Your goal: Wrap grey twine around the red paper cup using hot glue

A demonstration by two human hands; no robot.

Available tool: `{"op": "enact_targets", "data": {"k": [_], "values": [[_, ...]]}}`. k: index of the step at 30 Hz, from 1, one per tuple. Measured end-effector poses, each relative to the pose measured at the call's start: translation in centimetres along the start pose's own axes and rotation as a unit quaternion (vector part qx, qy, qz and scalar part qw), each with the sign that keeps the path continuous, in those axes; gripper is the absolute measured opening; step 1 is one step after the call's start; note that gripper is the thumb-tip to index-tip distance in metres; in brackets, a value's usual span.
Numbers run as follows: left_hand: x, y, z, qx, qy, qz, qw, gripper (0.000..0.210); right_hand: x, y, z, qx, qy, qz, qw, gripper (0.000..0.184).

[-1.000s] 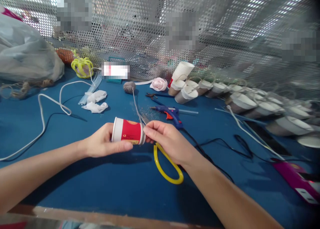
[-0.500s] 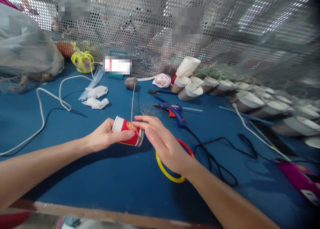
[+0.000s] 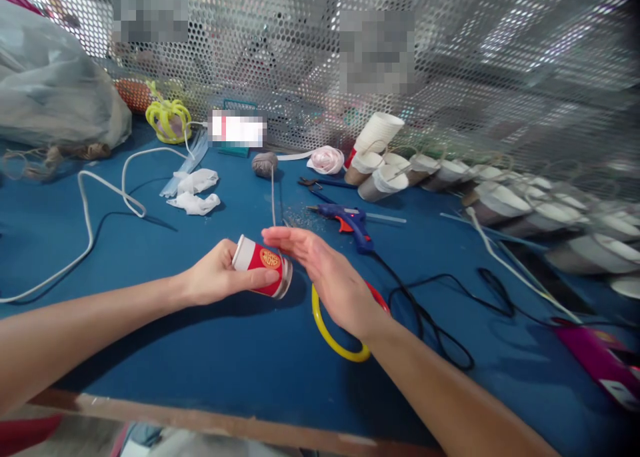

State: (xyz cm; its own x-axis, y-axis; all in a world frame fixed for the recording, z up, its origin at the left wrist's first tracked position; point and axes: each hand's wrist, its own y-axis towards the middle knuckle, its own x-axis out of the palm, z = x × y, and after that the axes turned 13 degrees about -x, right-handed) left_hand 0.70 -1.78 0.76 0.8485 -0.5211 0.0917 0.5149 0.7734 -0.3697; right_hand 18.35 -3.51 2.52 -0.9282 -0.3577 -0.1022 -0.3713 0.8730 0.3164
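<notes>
My left hand [image 3: 215, 277] is wrapped round a red and white paper cup [image 3: 255, 262], its thumb along the side. The cup lies tilted on its side above the table, a gold emblem facing up and a few turns of grey yarn round its base end. From a grey yarn ball [image 3: 265, 165] a strand [image 3: 273, 197] runs taut to the cup. Beside the cup's far side is my right hand [image 3: 327, 277], fingers stretched out and together, near the strand. Whether its fingertips touch the strand or the cup is hard to see.
A blue glue gun [image 3: 345, 217] and pliers [image 3: 325, 182] lie beyond my right hand. Under that hand sits a yellow and red ring [image 3: 325, 334]. Several yarn-wrapped cups [image 3: 383, 182] line the right back. A white cable [image 3: 86, 210] crosses the left side.
The cup has turned in my left hand, so its emblem shows more fully. My right hand has rolled, with its fingers lifted off the cup's face to the far side.
</notes>
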Motion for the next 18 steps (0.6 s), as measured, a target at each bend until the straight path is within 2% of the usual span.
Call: {"op": "enact_targets", "data": {"k": [4, 6, 11, 14, 18], "values": [[0.0, -0.5, 0.3, 0.005, 0.020, -0.056, 0.998, 0.018, -0.8, 1.7, 0.8, 0.057, -0.052, 0.088, 0.993, 0.030], [0.0, -0.6, 0.4, 0.007, 0.032, -0.088, 0.996, 0.018, -1.1, 2.6, 1.1, 0.099, -0.065, 0.095, 0.988, 0.025], [0.0, -0.5, 0.4, -0.009, 0.060, -0.101, 0.993, 0.031, -0.3, 3.9, 0.4, 0.126, -0.054, 0.014, 0.990, 0.015], [0.1, 0.1, -0.1, -0.018, 0.068, -0.076, 0.995, 0.037, 1.0, 4.0, -0.7, 0.103, -0.049, -0.012, 0.993, 0.015], [0.4, 0.8, -0.7, -0.017, 0.005, -0.042, 0.999, 0.035, 2.2, 3.8, -1.5, 0.049, -0.090, -0.086, 0.991, 0.016]]}}
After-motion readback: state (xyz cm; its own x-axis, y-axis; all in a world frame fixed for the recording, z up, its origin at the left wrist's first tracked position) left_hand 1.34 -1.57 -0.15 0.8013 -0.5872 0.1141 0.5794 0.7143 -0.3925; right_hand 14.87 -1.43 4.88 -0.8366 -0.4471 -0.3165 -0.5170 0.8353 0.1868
